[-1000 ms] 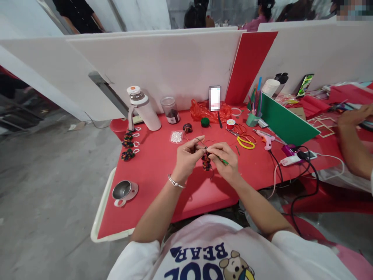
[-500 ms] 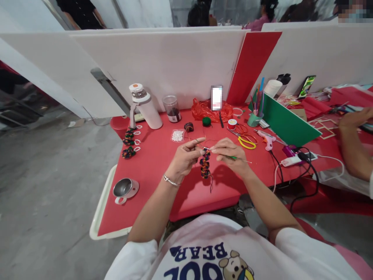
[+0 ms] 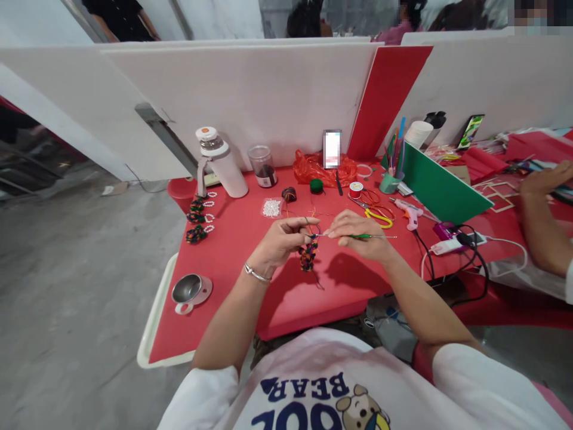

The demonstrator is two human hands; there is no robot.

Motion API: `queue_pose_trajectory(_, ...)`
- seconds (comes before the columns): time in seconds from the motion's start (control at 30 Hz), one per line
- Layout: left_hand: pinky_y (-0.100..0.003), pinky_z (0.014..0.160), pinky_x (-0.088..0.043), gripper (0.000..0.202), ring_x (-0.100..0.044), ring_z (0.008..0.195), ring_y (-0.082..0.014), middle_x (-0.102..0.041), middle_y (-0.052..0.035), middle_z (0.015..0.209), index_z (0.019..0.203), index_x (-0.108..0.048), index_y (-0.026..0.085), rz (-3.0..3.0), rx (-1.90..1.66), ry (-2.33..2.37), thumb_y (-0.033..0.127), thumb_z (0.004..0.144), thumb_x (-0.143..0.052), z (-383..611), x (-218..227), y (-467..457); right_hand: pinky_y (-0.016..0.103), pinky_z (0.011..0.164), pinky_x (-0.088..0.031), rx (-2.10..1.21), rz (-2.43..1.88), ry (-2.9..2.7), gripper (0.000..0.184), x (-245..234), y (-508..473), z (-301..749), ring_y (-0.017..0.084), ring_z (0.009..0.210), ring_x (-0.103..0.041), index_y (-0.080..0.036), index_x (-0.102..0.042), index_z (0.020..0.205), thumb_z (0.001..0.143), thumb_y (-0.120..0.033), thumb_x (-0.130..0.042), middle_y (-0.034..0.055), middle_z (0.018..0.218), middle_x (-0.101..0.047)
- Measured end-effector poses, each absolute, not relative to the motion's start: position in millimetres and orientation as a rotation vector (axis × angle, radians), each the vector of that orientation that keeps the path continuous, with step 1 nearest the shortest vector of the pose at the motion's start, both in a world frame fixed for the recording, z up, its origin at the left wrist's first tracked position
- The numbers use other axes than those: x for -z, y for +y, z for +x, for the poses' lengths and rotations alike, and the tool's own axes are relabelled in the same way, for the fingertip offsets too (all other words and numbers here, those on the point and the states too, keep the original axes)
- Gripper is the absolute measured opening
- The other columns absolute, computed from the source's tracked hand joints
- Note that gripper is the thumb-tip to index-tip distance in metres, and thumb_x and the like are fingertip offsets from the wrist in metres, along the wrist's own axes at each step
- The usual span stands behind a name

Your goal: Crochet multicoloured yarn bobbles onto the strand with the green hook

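My left hand [image 3: 283, 240] is closed in a pinch on the top of a small multicoloured crocheted piece [image 3: 307, 256], which hangs below my fingers over the red table [image 3: 233, 263]. My right hand [image 3: 359, 234] is closed around a thin crochet hook with a green grip [image 3: 367, 237]. The hook lies level, with its tip at the top of the crocheted piece. Thin coloured yarn runs from the piece back across the table. A silver bangle sits on my left wrist.
A white bottle [image 3: 220, 164], a clear jar [image 3: 262, 167], a bag of white beads [image 3: 271, 208], yarn balls [image 3: 316, 186], yellow-handled scissors [image 3: 379, 219], a glue gun [image 3: 408, 212] and a green board [image 3: 439, 185] stand behind. Finished pieces [image 3: 196, 220] and a steel cup [image 3: 188, 290] lie left. Another person's arm [image 3: 539, 221] works at right.
My right hand has turned so the hook now lies level, pointing left into the piece. Both hands shifted slightly, and the crocheted piece hangs a little further left.
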State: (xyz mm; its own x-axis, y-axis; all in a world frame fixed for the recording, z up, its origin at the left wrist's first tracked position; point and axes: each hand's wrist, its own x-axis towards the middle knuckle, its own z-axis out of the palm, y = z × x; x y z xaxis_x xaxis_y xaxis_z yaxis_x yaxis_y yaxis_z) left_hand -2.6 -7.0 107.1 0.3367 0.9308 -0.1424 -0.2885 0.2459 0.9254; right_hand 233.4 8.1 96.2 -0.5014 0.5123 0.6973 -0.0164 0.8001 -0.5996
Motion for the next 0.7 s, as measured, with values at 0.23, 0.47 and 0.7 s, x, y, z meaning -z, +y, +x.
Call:
queue_pose_trajectory(0.23, -0.020, 0.048, -0.026, 0.048, -0.044, 0.052, -0.0050, -0.057, 0.0025, 0.063, 0.100, -0.082, 0.016, 0.918, -1.070, 0.814, 0.015, 0.053, -0.088, 3.5, -104.0, -7.9, 0.044, 0.090, -0.056, -0.633, -0.468, -1.800, 0.018, -87.6, -4.8, 222.3, 0.021, 0.091, -0.072, -0.032, -0.079, 0.109, 0.092, -0.032, -0.072, 0.0042, 0.101, -0.082)
queue_pose_trajectory(0.47, -0.020, 0.046, -0.021, 0.057, -0.034, 0.045, -0.0023, -0.052, 0.0068, 0.059, 0.112, -0.077, 0.017, 0.829, -1.209, 0.749, 0.018, 0.056, -0.090, 22.2, -95.8, -11.8, 0.036, 0.083, -0.060, -1.024, -0.651, -1.149, 0.023, -51.8, -21.9, 181.7, 0.020, 0.089, -0.073, -0.030, -0.081, 0.094, 0.089, -0.050, -0.072, 0.0024, 0.093, -0.080)
queue_pose_trajectory(0.7, -0.020, 0.049, -0.026, 0.058, -0.040, 0.051, -0.0045, -0.053, 0.0061, 0.061, 0.116, -0.076, 0.018, 0.842, -1.331, 0.790, 0.020, 0.060, -0.090, 30.2, -94.6, -16.6, 0.033, 0.081, -0.063, -1.157, -0.685, -0.877, 0.034, -43.1, -23.8, 153.1, 0.018, 0.080, -0.074, -0.027, -0.078, 0.092, 0.080, -0.059, -0.077, 0.0026, 0.089, -0.080)
